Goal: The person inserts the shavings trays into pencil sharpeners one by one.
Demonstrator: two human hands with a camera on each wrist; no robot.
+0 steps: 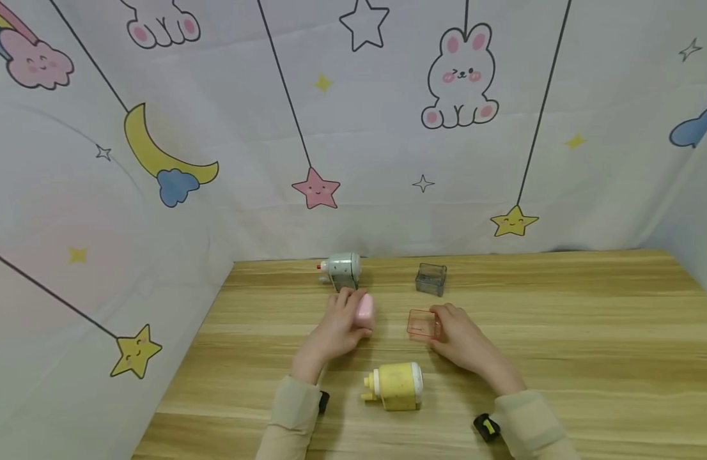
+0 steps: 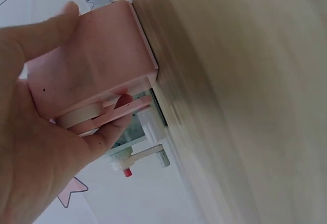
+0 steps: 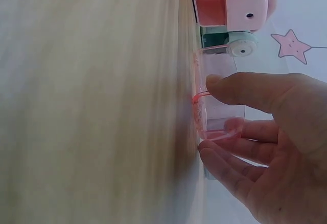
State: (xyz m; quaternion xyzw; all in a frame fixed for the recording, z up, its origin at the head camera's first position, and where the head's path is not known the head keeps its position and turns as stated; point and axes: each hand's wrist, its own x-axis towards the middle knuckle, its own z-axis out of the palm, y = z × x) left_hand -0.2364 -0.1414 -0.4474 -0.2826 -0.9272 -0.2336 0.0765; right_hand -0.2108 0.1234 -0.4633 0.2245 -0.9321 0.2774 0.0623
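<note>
My left hand (image 1: pixel 336 324) grips a pink crank pencil sharpener (image 1: pixel 364 312) around its body, thumb on one side and fingers on the other. In the left wrist view the pink sharpener (image 2: pixel 97 55) stands at the table surface, its crank arm beside my fingers. The right wrist view shows an open slot in the front of the pink sharpener (image 3: pixel 240 4). Right of it, my right hand (image 1: pixel 459 335) holds a clear red shavings drawer (image 1: pixel 421 324) by its right side. Thumb and fingers span this drawer (image 3: pixel 217 116) close over the wooden table.
A grey-green crank sharpener (image 1: pixel 343 268) stands at the back, left of a smoky clear drawer (image 1: pixel 431 279). Nearer me, between my forearms, is a yellow crank sharpener (image 1: pixel 396 386). A printed cloth wall (image 1: pixel 376 128) rises behind the wooden table (image 1: pixel 589 332).
</note>
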